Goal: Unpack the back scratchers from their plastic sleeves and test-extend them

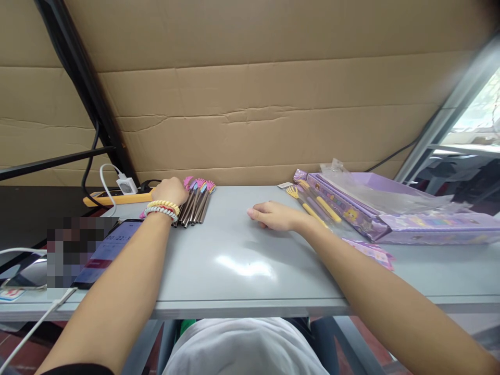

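Note:
My left hand (169,191), with beaded and braided bracelets on its wrist, reaches to the left side of a bundle of back scratchers (197,200). These have metal rods and pink or blue claw-shaped heads. The fingers of that hand are hidden behind its back, so what they grip does not show. Over the middle of the table, my right hand (271,215) has its fingers loosely curled in, and nothing shows in them. To its right lie a few more back scratchers (310,203) with yellow claws and yellow and purple handles.
An open purple display box (346,205) with clear plastic (375,192) on it stands at the right, printed cards (371,253) before it. At the left are a phone (107,252), a yellow power strip (128,198), a white charger (127,183) and cables. Cardboard (242,120) walls the back.

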A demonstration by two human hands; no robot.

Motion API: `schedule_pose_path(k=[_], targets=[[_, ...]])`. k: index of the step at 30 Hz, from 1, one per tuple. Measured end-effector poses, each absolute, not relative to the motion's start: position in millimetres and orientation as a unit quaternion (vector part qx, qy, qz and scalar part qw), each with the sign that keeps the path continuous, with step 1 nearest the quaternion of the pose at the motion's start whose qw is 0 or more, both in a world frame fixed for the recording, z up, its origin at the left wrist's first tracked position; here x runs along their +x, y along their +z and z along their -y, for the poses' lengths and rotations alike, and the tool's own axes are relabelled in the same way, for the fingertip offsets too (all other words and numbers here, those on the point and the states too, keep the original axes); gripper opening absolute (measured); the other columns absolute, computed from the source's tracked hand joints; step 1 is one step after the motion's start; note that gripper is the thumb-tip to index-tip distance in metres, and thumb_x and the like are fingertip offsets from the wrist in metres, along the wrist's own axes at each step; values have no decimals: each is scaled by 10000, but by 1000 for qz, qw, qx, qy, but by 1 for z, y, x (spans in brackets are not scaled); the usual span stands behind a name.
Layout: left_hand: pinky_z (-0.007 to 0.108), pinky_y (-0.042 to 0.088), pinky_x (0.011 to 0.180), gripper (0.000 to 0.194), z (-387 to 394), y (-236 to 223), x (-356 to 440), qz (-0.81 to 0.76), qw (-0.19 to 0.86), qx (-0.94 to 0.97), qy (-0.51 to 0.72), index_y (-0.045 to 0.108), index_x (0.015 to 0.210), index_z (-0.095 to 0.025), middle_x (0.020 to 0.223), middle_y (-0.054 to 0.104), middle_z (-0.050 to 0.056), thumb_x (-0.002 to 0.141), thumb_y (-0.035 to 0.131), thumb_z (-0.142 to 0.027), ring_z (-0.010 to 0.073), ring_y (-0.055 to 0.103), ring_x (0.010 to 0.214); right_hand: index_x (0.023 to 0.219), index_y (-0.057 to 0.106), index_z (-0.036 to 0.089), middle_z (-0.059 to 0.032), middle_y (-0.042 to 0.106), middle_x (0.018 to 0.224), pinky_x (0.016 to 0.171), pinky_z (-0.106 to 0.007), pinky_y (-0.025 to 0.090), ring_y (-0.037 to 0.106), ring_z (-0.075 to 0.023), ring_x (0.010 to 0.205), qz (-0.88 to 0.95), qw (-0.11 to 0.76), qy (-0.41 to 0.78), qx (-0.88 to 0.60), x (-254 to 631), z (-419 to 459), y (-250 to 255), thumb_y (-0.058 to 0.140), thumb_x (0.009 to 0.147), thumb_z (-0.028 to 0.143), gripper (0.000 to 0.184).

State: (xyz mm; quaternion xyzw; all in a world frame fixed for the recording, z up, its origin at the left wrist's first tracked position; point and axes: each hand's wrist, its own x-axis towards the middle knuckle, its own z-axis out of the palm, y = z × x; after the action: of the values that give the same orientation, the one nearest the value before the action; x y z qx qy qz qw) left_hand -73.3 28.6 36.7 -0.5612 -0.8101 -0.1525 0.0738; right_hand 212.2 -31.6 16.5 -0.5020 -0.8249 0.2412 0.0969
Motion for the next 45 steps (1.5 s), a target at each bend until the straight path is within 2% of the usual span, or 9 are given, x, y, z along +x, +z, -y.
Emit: schedule_pose_path(k=[9, 18, 24, 28, 32, 34, 39, 45], targets=[[429, 495, 769, 488, -31, 33, -75, 813, 73, -562, -133, 696, 1035, -137, 1106, 655, 260, 744, 575, -509, 382, 623, 1017, 763, 543, 177, -72, 635, 850, 633, -285, 372, 528, -169, 712, 822, 103, 243, -504, 212, 33, 17, 264, 824, 769, 657], [435, 494, 820, 418, -29, 36, -72, 821, 52, -558, -109, 662, 1107, -107, 1191, 619, 270, 777, 549, -337, 376, 616, 1061, 772, 536, 183, -67, 635, 870, 649, -286, 371, 534, -171, 720, 823, 85, 232, -512, 210, 38, 23, 274, 840, 745, 624], [442, 499, 811, 419, -25, 41, -72, 817, 64, -558, -132, 678, 1077, -113, 1129, 642, 266, 764, 589, -379, 389, 619, 1047, 756, 545, 183, -63, 628, 833, 632, -281, 366, 526, -168, 702, 825, 97, 231, -506, 211, 36, 21, 284, 840, 740, 621], [436, 500, 805, 349, -15, 47, -51, 765, 97, -613, -171, 706, 985, -141, 1026, 678, 229, 790, 535, -375, 377, 632, 1007, 718, 514, 181, -37, 587, 742, 616, -271, 337, 485, -147, 666, 843, 145, 172, -488, 212, 35, 21, 288, 875, 675, 565], [398, 494, 810, 308, -3, 37, -11, 641, 123, -729, -205, 710, 945, -203, 966, 711, 131, 820, 462, -337, 314, 645, 973, 772, 576, 175, -17, 578, 691, 604, -256, 318, 479, -131, 639, 838, 210, 140, -483, 215, 32, 21, 367, 868, 616, 498], [364, 493, 797, 306, 3, 27, 9, 583, 112, -782, -191, 705, 932, -196, 950, 712, 111, 823, 460, -345, 288, 650, 950, 795, 608, 171, -8, 569, 654, 587, -251, 305, 469, -123, 608, 834, 225, 129, -487, 218, 29, 20, 419, 848, 592, 465], [356, 491, 783, 350, 15, 11, 30, 464, 93, -874, -107, 690, 997, -171, 1050, 673, 122, 839, 436, -352, 277, 645, 942, 772, 641, 160, -4, 571, 614, 605, -252, 326, 468, -120, 579, 811, 260, 89, -517, 241, 12, 20, 497, 776, 391, 273], [374, 474, 843, 420, 14, 5, 28, 430, 66, -900, -29, 650, 1073, -149, 1078, 622, 153, 873, 385, -407, 288, 619, 999, 788, 659, 143, -51, 640, 723, 656, -269, 377, 534, -158, 678, 696, 326, 35, -639, 279, -4, 22, 479, 731, 282, 234]])
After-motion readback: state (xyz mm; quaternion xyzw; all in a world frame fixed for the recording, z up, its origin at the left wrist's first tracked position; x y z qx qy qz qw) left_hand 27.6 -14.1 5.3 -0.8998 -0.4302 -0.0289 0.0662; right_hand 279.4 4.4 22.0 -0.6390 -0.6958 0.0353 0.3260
